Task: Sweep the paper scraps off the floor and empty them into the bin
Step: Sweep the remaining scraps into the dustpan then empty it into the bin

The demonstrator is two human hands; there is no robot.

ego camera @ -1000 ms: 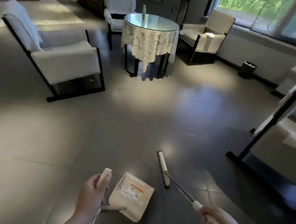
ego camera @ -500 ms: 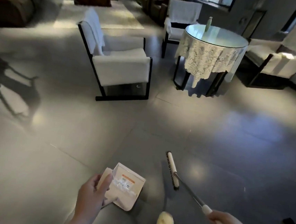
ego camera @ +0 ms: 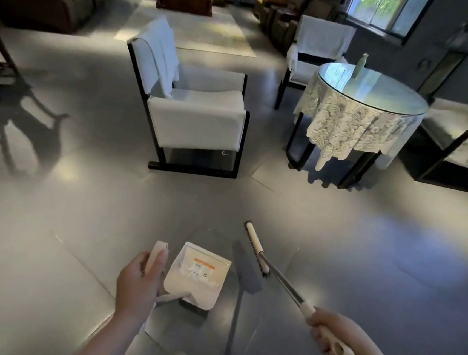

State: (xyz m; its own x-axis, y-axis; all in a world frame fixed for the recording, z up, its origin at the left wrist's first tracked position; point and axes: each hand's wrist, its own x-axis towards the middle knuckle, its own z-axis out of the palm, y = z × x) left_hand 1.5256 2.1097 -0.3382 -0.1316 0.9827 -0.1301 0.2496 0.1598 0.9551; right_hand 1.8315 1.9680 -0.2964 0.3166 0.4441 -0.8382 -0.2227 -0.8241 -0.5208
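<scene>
At bottom centre the left hand (ego camera: 138,279) grips the dustpan (ego camera: 197,277) holding the paper scraps (ego camera: 200,273), the right hand (ego camera: 331,338) grips the broom (ego camera: 257,251) angled toward upper left; no bin in view.

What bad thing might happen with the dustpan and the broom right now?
The dustpan hangs off the floor from the left hand with paper scraps inside; if it tips, they may spill back out. The broom, held out by the right hand, might bump the white chair or the lace-covered table ahead. No bin is in view.
</scene>
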